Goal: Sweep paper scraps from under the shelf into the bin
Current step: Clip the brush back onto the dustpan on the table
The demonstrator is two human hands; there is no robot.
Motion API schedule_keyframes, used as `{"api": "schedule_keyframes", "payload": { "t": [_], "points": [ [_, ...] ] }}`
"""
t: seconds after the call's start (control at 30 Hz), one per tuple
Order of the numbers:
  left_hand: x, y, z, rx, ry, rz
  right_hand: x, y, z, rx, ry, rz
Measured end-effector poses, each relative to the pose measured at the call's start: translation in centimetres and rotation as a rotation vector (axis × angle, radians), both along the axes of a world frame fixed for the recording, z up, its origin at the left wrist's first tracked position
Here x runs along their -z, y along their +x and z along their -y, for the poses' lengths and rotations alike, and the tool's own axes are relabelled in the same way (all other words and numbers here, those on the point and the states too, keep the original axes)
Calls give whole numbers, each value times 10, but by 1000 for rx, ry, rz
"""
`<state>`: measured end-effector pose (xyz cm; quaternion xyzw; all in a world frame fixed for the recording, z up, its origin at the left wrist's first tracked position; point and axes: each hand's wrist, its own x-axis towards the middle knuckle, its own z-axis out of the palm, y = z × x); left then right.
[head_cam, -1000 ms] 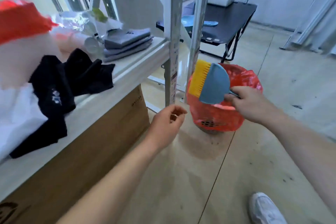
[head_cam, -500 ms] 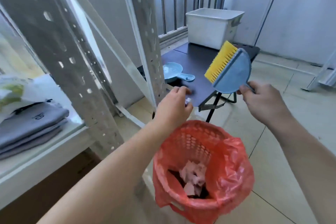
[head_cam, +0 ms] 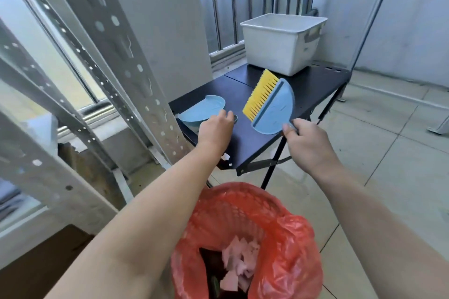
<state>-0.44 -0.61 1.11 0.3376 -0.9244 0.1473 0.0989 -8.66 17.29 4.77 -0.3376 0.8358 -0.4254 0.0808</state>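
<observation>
A blue hand brush (head_cam: pixel 274 107) with yellow bristles is held up over the black table, my right hand (head_cam: pixel 308 143) shut on its short handle. A blue dustpan (head_cam: pixel 204 110) lies on the table's left part. My left hand (head_cam: pixel 215 130) lies over its handle with the fingers curled down around it; the handle's tip shows past the fingers. Directly below my arms stands the bin, lined with a red bag (head_cam: pixel 291 238), with pinkish paper scraps (head_cam: pixel 239 257) inside. One small white scrap (head_cam: pixel 226 156) sits at the table's near edge.
The black folding table (head_cam: pixel 303 80) carries a white plastic tub (head_cam: pixel 279 43) at the back. Perforated grey shelf uprights (head_cam: pixel 136 68) rise at the left, with a brown cardboard box (head_cam: pixel 43 262) under the shelf. Pale floor tiles (head_cam: pixel 388 153) lie to the right.
My view has risen and moved forward from the shelf to the table. My left hand went from above the bin onto the dustpan handle. The brush came lower over the table.
</observation>
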Motion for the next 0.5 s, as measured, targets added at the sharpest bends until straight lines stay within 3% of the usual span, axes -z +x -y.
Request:
{"api": "schedule_keyframes", "payload": {
  "t": [0.23, 0.37, 0.5],
  "points": [
    [26, 42, -24, 278, -60, -237, -12, 17, 13, -8, -72, 92],
    [27, 65, -48, 386, 140, -374, -6, 30, 28, -53, -73, 209],
    [19, 83, -69, 245, 395, -442, 8, 33, 38, -33, -55, 337]
  ]
}}
